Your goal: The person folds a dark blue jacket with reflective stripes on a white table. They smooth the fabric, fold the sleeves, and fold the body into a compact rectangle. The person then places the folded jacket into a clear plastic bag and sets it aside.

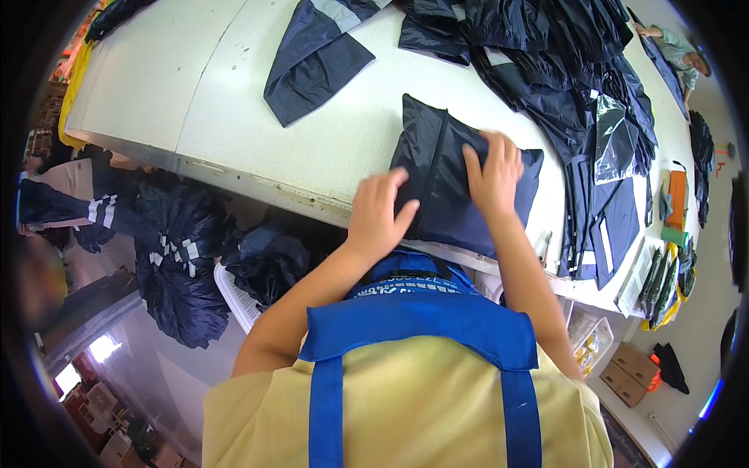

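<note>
A dark navy garment with a shiny surface lies folded into a flat, roughly square bundle at the front edge of the white table. A zipper or seam line runs down its left part. Over its left edge is my left hand, fingers spread and thumb pointing right across the fabric. My right hand rests on the upper right part of the bundle, with thumb and fingers apart. Neither hand grips anything that I can see. Whatever lies under the palms is hidden.
Loose dark garments pile up at the back right, with a clear plastic bag on them. Another dark piece lies farther back. Below the white table, dark clothes hang at left. A person is at far right.
</note>
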Tool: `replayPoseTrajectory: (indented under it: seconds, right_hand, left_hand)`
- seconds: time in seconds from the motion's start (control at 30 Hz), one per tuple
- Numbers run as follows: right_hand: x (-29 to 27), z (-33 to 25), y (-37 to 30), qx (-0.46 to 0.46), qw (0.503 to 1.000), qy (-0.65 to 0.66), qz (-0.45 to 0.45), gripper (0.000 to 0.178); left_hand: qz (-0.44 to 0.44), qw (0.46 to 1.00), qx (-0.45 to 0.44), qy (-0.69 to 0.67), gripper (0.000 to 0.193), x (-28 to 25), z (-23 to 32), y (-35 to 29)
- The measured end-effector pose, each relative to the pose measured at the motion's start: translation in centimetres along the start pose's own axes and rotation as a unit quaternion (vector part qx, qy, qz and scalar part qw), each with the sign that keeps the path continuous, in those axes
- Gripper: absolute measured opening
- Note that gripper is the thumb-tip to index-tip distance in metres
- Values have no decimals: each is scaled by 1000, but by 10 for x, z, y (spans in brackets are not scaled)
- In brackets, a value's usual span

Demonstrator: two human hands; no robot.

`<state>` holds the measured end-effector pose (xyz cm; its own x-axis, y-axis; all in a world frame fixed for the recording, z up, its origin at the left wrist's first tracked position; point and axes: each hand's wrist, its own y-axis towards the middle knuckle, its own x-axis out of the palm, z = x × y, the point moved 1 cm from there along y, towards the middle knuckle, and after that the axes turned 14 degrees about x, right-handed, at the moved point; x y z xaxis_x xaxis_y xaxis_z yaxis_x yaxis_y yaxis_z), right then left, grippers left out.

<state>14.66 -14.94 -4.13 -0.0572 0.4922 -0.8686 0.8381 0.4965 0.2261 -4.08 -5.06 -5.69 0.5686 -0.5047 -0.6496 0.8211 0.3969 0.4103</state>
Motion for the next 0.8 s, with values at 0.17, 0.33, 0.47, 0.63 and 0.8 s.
replayPoseTrajectory:
  seconds: [0.17,0.33,0.47,0.63,0.8]
  right_hand:
    - [-31,21,-95,-97,983,-15,-152,83]
    - [-40,18,-105,-117,988,9,-104,89]
    - [-85,30,-80,-83,989,120,-20,83]
    - [-177,60,-87,332,849,410,37,34]
    - [-255,135,-177,422,546,603,400,22]
  left_hand:
    - [-60,852,-344,-391,96,40,-54,12]
    - [-128,694,-387,-593,92,20,-20,43]
    - [-165,701,-294,-628,85,0,27,78]
    - [-217,732,-93,-640,91,-6,96,103]
    - [-328,765,-56,-551,92,14,119,105]
